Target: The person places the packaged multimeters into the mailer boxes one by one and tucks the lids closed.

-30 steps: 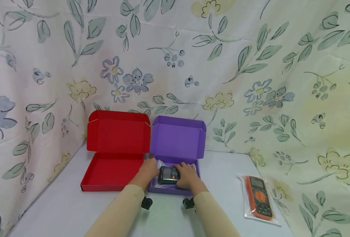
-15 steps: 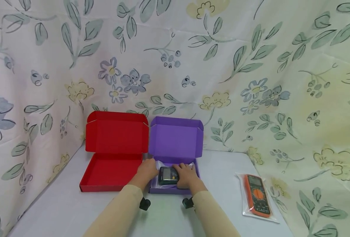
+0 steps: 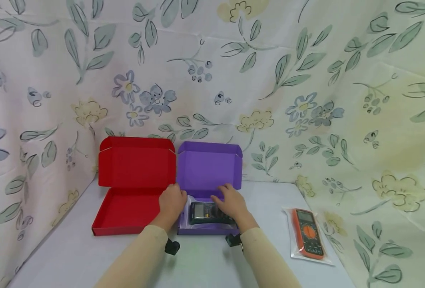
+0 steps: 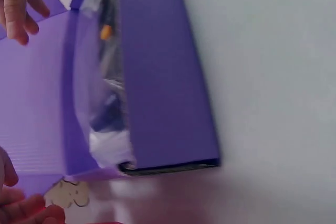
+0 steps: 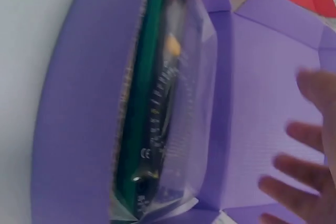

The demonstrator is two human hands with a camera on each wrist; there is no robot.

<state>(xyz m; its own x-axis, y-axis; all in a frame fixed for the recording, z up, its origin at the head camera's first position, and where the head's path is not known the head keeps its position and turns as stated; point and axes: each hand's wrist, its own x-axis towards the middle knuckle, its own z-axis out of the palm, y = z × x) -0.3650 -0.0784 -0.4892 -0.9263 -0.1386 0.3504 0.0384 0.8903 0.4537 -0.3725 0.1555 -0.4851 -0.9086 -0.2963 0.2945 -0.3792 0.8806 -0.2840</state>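
Observation:
A dark green multimeter (image 3: 204, 212) in a clear plastic bag (image 5: 199, 124) lies inside the open purple box (image 3: 206, 232). My right hand (image 3: 232, 203) is raised over the box's right part. Its fingers are spread, with nothing in them, in the right wrist view. At the box's left side is my left hand (image 3: 172, 203), overlapping the gap between the two boxes. In the left wrist view the left hand's fingers (image 4: 34, 211) are loosely bent and hold nothing. The multimeter's right end is partly hidden by my right hand in the head view.
An open red box (image 3: 126, 231) stands directly left of the purple one, lid raised. On the right of the white table (image 3: 198, 264) lies an orange multimeter (image 3: 308, 234) in a clear bag. A floral curtain (image 3: 205, 80) hangs behind.
My right hand has let go of the dark green multimeter and risen off it, uncovering more of it. My left hand has lifted slightly. The head view has turned a little to the right.

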